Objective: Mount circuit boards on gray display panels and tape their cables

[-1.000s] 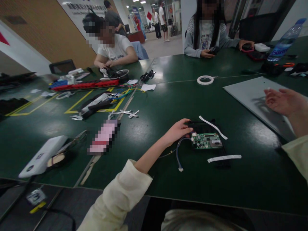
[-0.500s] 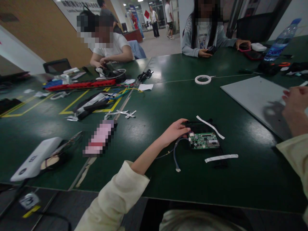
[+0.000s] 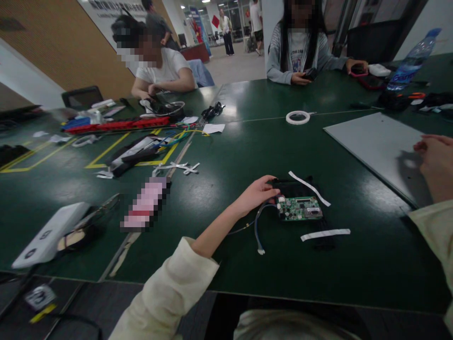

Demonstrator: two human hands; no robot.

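Observation:
My left hand (image 3: pixel 259 192) is closed, thumb and fingers gripping the left edge of a dark assembly that carries a green circuit board (image 3: pixel 300 208). The board lies flat on the green table, with a cable (image 3: pixel 258 229) curving from its left side to a white plug. One white tape strip (image 3: pixel 309 188) lies slantwise across the upper right of the dark part; another white strip (image 3: pixel 324 234) lies just below the board. My right hand (image 3: pixel 439 163) is raised above a grey-white panel (image 3: pixel 371 141), fingers drawn together. Whatever it may hold is hidden.
A tape roll (image 3: pixel 297 117) lies beyond the board. To the left are a phone (image 3: pixel 146 204), a white device (image 3: pixel 51 233) and crossed paper strips (image 3: pixel 182 166). A bottle (image 3: pixel 412 61) stands far right. Two people sit across the table, handling objects.
My right hand has moved right and its spread fingers have come together. A white strip showed beside it half a second ago. My left hand keeps its hold; the view has turned slightly.

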